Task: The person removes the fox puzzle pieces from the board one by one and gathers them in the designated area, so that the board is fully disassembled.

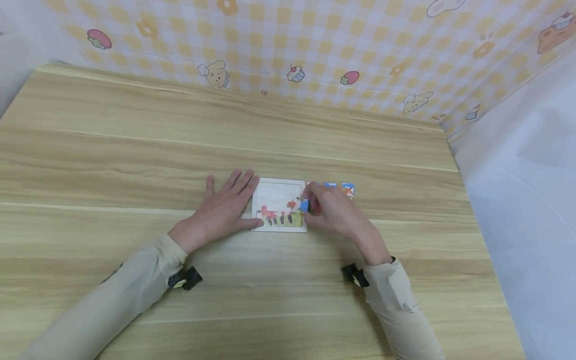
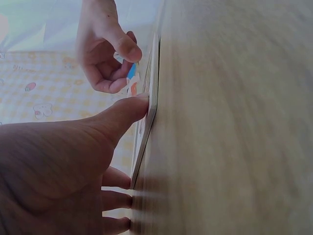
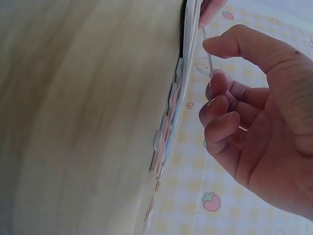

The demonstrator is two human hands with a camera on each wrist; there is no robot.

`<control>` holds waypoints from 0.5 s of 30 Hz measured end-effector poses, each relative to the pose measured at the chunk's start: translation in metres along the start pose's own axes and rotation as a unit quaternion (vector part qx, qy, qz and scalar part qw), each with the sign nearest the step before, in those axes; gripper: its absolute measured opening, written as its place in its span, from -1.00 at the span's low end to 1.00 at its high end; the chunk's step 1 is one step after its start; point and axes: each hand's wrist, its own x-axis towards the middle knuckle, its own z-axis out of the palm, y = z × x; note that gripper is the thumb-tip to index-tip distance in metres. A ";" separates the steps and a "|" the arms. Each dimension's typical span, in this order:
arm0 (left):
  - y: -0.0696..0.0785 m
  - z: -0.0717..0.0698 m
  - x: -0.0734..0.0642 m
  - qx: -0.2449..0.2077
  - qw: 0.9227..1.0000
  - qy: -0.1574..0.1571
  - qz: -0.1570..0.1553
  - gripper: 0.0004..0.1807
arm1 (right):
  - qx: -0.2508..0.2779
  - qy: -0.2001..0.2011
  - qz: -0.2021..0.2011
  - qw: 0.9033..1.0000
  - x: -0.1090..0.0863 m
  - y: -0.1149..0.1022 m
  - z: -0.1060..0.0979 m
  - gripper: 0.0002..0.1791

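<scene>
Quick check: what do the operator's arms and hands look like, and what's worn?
Both hands, left and right, are ungloved. Beige long sleeves, left and right, reach the wrists. Small black blocky units, left and right, likely the wrist cameras, show pale yellow patches. A small dark mark is on the right sleeve; illegible.

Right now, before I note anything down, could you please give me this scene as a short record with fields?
Left hand: spread at the left side of the puzzle board, thumb on its near left corner
Right hand: pinches a puzzle piece at the board's right side; contact with the board unclear
Board state: coloured picture along the near part, far part mostly pale
Loose pieces: on the table, right of the board
Background: yellow checked cloth beyond the table
</scene>
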 end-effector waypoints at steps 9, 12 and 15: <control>0.000 0.000 0.000 0.002 1.000 0.000 0.001 0.05 | 0.028 -0.011 0.017 0.999 -0.007 0.010 -0.009 -0.74; 0.000 0.000 0.000 0.004 1.000 -0.002 0.001 0.05 | 0.036 -0.012 0.016 0.999 -0.009 0.015 -0.011 -0.72; 0.000 0.000 0.000 0.004 1.000 -0.002 0.002 0.05 | 0.042 -0.008 0.016 0.999 -0.012 0.019 -0.013 -0.71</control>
